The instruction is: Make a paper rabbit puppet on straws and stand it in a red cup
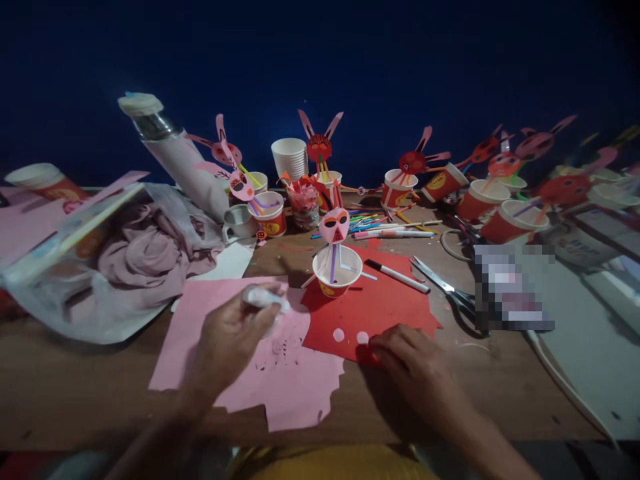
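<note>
The left hand [227,343] has its fingers closed around a whitish tube [264,297], held above the pink paper [193,333]; its label is too blurred to read. The tube looks light and probably gives when squeezed, so a grip around the middle of its body should steady it without forcing anything out. The right hand [423,367] rests low with its fingers bent, the tips at the edge of the right-hand pink paper disc [363,338], which lies flat on the red paper [373,303] beside the left-hand disc [339,335]; whether the fingertips pinch it or only touch it, I cannot tell. Both discs look almost weightless, thin and easily creased, likely to slide or cling to a damp finger, so they are best taken by the rim with a fingernail. The paper cup [335,291] just beyond seems light and easily tipped; hold it low by its wall, clear of the bunny-eared paper head [333,227], whose thin supports look bendable.
</note>
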Demonstrator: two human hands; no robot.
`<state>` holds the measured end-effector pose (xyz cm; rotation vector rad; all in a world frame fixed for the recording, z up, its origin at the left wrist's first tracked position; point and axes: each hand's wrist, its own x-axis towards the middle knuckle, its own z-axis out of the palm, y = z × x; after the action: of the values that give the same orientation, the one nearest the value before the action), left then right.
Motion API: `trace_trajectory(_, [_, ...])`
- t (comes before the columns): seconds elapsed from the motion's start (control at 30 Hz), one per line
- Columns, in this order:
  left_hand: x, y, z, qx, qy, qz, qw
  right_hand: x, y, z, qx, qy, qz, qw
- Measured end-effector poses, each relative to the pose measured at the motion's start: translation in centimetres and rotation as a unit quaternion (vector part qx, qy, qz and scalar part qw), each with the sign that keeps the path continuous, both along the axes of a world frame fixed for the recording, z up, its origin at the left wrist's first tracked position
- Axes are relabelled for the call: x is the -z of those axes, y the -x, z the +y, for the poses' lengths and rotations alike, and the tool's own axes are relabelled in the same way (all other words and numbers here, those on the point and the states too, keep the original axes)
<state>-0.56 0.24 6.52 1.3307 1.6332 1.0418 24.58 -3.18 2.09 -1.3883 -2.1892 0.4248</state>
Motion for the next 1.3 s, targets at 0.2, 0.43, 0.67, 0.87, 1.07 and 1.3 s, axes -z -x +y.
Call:
trace_trajectory(0.2, [1.0, 2.0, 4.3, 0.01, -0.045, 0.18, 0.983, -0.3, -0.5, 1.2, -0.083, -0.039, -0.152, 0.984])
trace_trajectory(0.43, [2.1, 2.1, 5.4, 0.063, -0.074, 0.298, 0.95, -1.6, -0.4, 2.0, -0.159, -0.047, -0.276, 0.947])
trace_trajectory(0.67, [2.8, 2.1, 5.6, 0.058, -0.048, 0.25, 0.965, -3.3, 0.0, 2.9, -0.252, -0.086, -0.377, 0.887])
trace_trajectory(0.87, [3.6, 2.7, 5.8, 0.06, -0.041, 0.21, 0.975, -3.0, 0.2, 3.1, -0.244, -0.091, -0.373, 0.89])
trace_trajectory(1.07, [2.8, 2.7, 5.5, 0.09, -0.04, 0.177, 0.979, -2.4, 0.0, 3.3, -0.215, -0.022, -0.3, 0.929])
trace_trajectory(1.3, [-0.2, 2.1, 2.4, 0.02, -0.216, 0.263, 0.94, -3.1, 0.0, 3.7, -0.024, 0.372, 0.159, 0.914])
